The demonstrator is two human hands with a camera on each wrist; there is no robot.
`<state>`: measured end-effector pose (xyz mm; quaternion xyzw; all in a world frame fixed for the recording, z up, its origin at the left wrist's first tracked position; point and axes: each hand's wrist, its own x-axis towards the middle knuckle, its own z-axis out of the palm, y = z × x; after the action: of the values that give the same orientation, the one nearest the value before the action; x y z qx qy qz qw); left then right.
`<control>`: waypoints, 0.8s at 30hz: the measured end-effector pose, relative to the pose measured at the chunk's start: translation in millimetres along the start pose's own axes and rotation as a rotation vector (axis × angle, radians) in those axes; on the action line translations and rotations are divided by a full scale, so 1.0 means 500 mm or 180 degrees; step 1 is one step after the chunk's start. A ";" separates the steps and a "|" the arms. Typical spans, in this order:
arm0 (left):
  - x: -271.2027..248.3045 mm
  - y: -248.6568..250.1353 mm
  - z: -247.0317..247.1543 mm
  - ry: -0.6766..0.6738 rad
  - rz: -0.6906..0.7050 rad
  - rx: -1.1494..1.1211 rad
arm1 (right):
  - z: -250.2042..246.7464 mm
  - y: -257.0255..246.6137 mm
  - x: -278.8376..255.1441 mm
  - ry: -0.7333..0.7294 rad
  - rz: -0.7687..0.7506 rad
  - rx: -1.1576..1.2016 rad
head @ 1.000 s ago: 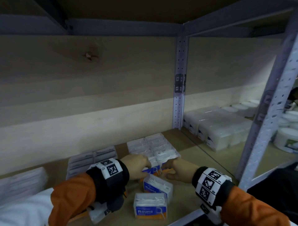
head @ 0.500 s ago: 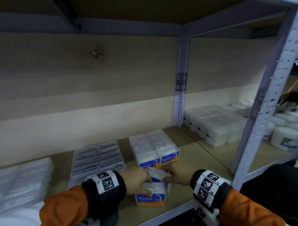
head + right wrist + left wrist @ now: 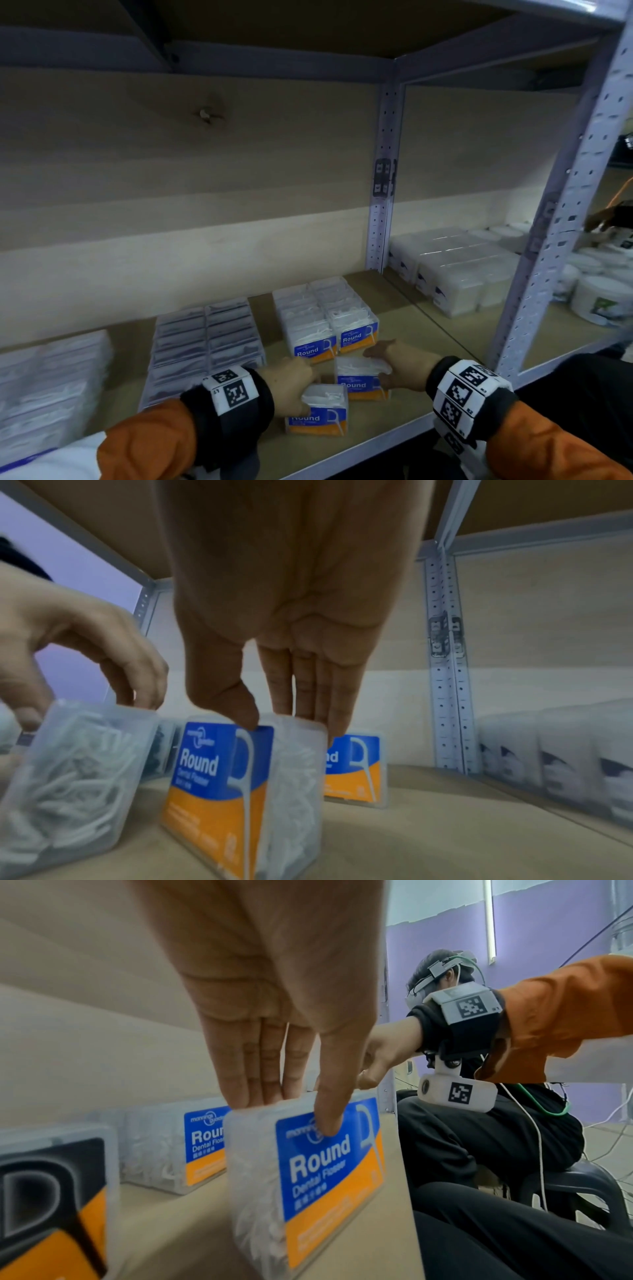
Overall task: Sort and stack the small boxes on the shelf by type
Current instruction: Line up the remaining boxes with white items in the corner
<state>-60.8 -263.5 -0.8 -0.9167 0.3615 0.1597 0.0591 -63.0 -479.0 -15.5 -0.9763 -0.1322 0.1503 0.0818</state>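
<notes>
We are facing a metal shelf (image 3: 394, 433) with a wooden board, both arms reaching in. Our left hand (image 3: 291, 383) pinches the top of a small clear floss box (image 3: 318, 409) near the front edge, fingers on its top edge and thumb on the blue and orange label. The box stands upright, though we cannot tell whether its base is resting on the board or just above it. Our right hand (image 3: 400, 370) pinches a second floss box (image 3: 361, 377) in the same way, just beside the first and a little farther back. Both grips are narrow, held only by fingertips.

Behind them two neat rows of matching floss boxes (image 3: 329, 318) run toward the back wall. To their left sits a block of darker flat boxes (image 3: 205, 342).

What could go wrong: the plastic looks smooth and the fingertip grip is shallow, so a box may swivel or slip as it moves. The left box sits close to the shelf's front edge and could tip off it. The two hands work close together, so the boxes may knock each other. Pushing either one in carelessly could shove the tidy rows crooked, or place it against the darker boxes, mixing the types.
</notes>
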 end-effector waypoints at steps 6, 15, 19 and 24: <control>0.008 0.007 -0.002 0.0103 -0.0147 0.0065 | 0.007 -0.010 0.003 0.0074 -0.0054 -0.0242; 0.018 0.005 -0.003 0.0277 -0.0393 0.0059 | 0.001 -0.004 0.017 0.0271 -0.0016 -0.0305; 0.030 -0.002 0.000 0.0374 -0.0470 -0.0010 | -0.001 0.016 0.029 0.0523 -0.0029 -0.0234; 0.043 -0.003 0.001 0.0417 -0.0693 0.0031 | 0.001 0.034 0.044 0.0728 0.0029 -0.0123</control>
<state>-44.8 -276.1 -8.4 -0.9587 0.2637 0.0903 0.0569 -38.8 -488.7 -25.4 -0.9891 -0.1204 0.0357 0.0768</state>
